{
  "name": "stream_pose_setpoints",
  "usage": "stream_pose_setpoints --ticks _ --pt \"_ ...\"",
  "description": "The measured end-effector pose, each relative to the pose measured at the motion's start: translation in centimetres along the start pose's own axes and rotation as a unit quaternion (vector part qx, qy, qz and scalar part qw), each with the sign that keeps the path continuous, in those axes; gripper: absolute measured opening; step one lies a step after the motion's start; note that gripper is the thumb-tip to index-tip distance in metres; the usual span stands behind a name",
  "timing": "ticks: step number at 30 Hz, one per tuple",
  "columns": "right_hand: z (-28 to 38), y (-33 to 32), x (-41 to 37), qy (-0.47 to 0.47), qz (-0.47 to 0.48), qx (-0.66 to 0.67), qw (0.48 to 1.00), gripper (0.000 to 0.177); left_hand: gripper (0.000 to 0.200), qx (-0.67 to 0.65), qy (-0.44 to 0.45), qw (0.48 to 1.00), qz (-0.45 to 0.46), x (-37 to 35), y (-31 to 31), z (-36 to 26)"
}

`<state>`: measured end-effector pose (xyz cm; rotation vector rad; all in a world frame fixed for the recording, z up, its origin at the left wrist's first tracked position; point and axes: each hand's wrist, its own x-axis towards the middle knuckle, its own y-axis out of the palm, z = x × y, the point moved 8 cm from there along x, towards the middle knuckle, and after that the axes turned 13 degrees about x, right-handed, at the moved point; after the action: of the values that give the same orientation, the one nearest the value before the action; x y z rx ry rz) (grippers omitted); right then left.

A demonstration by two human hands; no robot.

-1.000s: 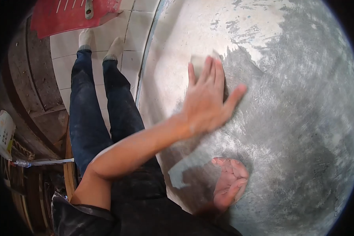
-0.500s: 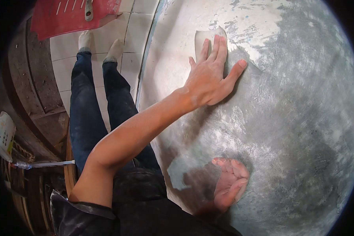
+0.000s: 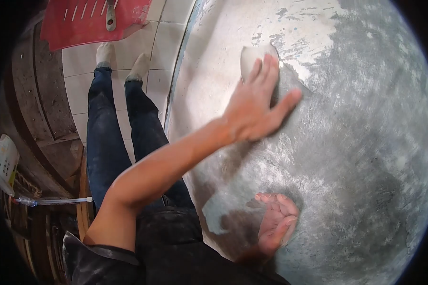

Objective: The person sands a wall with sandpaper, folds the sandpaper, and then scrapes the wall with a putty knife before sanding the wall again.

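A pale sheet of sandpaper lies against a patchy grey and white surface. My left hand presses on it, fingers stretched over its lower part and the thumb spread to the side. This hand is slightly blurred. Lower down, my right hand rests by the same surface with its palm turned up. Its fingers are loosely curled and nothing is seen in them.
At the upper left a red plastic piece with slots carries a grey-handled tool. White floor tiles lie under my feet. Wooden boards, a white holed object and a thin rod are on the left.
My left hand and the sandpaper have shifted slightly down in the view. My right hand has stayed almost in place. The view itself has moved a little.
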<state>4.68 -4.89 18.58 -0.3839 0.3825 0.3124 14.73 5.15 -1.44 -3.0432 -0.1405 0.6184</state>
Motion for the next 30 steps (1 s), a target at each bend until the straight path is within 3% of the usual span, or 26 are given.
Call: stream_pose_setpoints --ticks 2,8,12,13,17,20,24,30 --pt "-0.1 0.2 0.1 0.006 0.004 -0.002 1.000 0.051 0.108 0.025 0.024 0.999 0.013 -1.7 0.2 -1.2" --pt "0.0 0.0 0.1 0.001 -0.016 0.007 1.000 0.050 0.108 0.017 0.067 0.996 -0.059 3.0 -1.0 -0.7" --pt "0.0 0.0 0.3 0.001 -0.017 -0.003 1.000 0.050 0.108 0.029 0.109 0.994 -0.009 -1.6 -0.6 -3.2" --pt "0.0 0.1 0.4 0.002 -0.017 -0.004 1.000 0.050 0.105 0.076 0.125 0.989 -0.015 -2.5 -0.1 -3.7" --pt "0.1 0.1 0.5 0.003 -0.017 -0.001 1.000 0.049 0.101 0.059 0.148 0.985 -0.066 0.3 -1.2 -3.6" --pt "-0.1 0.3 0.5 0.004 -0.020 0.003 1.000 0.050 0.100 0.120 0.144 0.979 -0.085 0.4 -1.3 -3.7" --pt "-0.1 0.1 0.5 0.004 -0.005 0.007 1.000 0.051 0.101 0.103 0.137 0.984 -0.041 -3.0 -0.6 -5.0" --pt "-0.1 0.2 0.5 0.013 -0.010 0.008 1.000 0.051 0.102 0.097 0.140 0.982 -0.083 0.6 -1.7 -4.8"
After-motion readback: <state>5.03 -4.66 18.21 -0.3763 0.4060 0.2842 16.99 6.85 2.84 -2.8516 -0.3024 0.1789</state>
